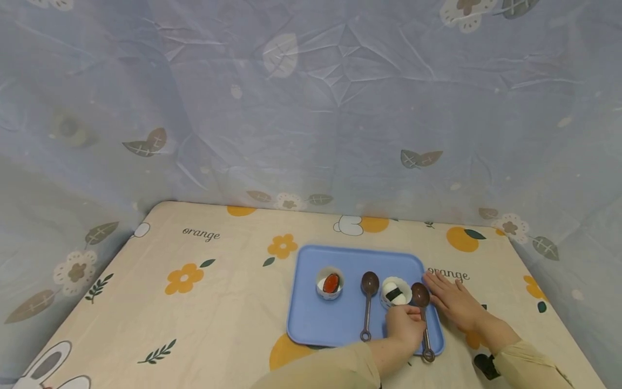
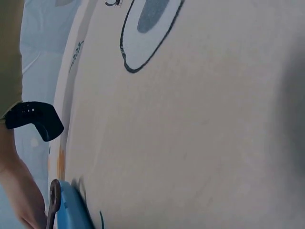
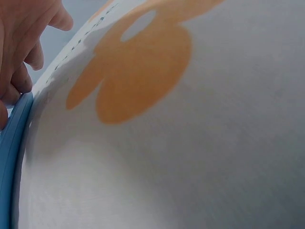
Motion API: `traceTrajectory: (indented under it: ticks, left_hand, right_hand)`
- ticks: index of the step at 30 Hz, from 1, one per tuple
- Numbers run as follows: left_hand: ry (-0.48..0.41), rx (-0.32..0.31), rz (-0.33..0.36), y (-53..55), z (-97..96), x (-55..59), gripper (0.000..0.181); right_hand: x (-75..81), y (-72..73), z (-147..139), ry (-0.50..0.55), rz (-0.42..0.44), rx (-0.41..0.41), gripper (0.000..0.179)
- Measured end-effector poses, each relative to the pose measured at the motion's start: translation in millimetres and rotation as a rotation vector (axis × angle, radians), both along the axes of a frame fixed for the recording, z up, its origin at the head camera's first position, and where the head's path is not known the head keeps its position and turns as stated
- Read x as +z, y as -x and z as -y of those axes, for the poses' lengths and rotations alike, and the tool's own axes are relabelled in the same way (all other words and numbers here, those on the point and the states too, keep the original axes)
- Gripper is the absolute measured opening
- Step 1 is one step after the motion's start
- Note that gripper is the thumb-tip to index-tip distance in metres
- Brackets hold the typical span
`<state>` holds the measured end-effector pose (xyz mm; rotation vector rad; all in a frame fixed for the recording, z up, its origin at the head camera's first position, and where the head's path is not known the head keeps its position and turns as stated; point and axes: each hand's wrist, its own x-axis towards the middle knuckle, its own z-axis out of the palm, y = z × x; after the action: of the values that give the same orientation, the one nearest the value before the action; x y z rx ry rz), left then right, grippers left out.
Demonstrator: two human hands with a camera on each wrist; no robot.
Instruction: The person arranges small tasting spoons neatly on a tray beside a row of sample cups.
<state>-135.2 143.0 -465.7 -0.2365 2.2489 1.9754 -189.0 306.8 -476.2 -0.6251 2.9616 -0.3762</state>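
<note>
A light blue tray (image 1: 340,329) lies on the table. On it, a small white cup (image 1: 326,290) holds a red-topped sushi piece (image 1: 331,283), and another white cup (image 1: 385,300) holds a white rice piece (image 1: 392,292) with a dark band. One brown spoon (image 1: 368,294) lies between the cups. My left hand (image 1: 404,328) is in front of the right cup, fingers curled at the handle of a second brown spoon (image 1: 420,295); its fingertips partly hide the contact. My right hand (image 1: 453,300) has its fingers extended against the tray's right edge, also seen in the right wrist view.
A cream cloth (image 1: 218,308) printed with orange flowers, leaves and lettering covers the table. Behind and at the sides hangs a pale blue curtain (image 1: 301,124). A black device (image 1: 486,366) sits at my right wrist.
</note>
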Motion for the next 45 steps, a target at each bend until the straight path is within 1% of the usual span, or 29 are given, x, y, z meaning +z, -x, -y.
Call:
traceTrajectory:
  ticks: [4, 8, 13, 15, 18, 24, 26, 31, 38, 41, 45]
  left_hand:
    - [-0.017, 0.025, 0.005, 2.5, -2.7, -3.2, 0.015]
    - [-0.022, 0.033, 0.003, 7.3, -2.8, -4.6, 0.014]
    - [-0.011, 0.029, -0.004, 11.4, -0.9, -5.1, 0.015]
    - [-0.006, 0.024, -0.006, 12.5, 0.1, -5.6, 0.016]
    - [0.000, 0.017, -0.005, 13.3, 1.9, -6.1, 0.016]
    - [0.025, 0.017, -0.001, 14.0, 2.4, -7.0, 0.016]
    - [0.024, 0.012, 0.010, 13.8, 2.6, -6.5, 0.016]
    - [0.006, -0.010, 0.050, 11.1, 3.7, -1.2, 0.019]
    - [0.018, -0.071, 0.086, 1.3, 9.3, 10.6, 0.025]
    - [0.007, -0.096, 0.075, -1.1, 13.5, 16.1, 0.027]
    - [0.019, -0.119, 0.036, -1.8, 21.1, 19.5, 0.027]
  right_hand:
    - [-2.4, -0.3, -1, 0.008, 0.003, -0.006, 0.050]
    - [-3.5, 0.5, -1, 0.010, 0.012, -0.019, 0.052]
    - [-2.1, 0.5, 0, 0.008, 0.023, -0.033, 0.053]
    - [-1.3, 0.0, 1, 0.006, 0.014, -0.030, 0.052]
    - [-0.6, -0.7, 2, 0.005, 0.002, -0.024, 0.052]
    - [-1.2, -0.4, 2, 0.003, 0.027, -0.035, 0.054]
    - [-1.7, 0.0, 1, 0.002, 0.024, -0.034, 0.053]
    - [-1.5, -0.3, 2, 0.002, 0.017, -0.032, 0.053]
    - [-0.5, 0.1, 2, -0.004, 0.027, -0.037, 0.054]
    - [-0.1, 0.2, 2, -0.012, 0.028, -0.036, 0.055]
    - [0.5, -0.4, 3, -0.020, 0.024, -0.033, 0.055]
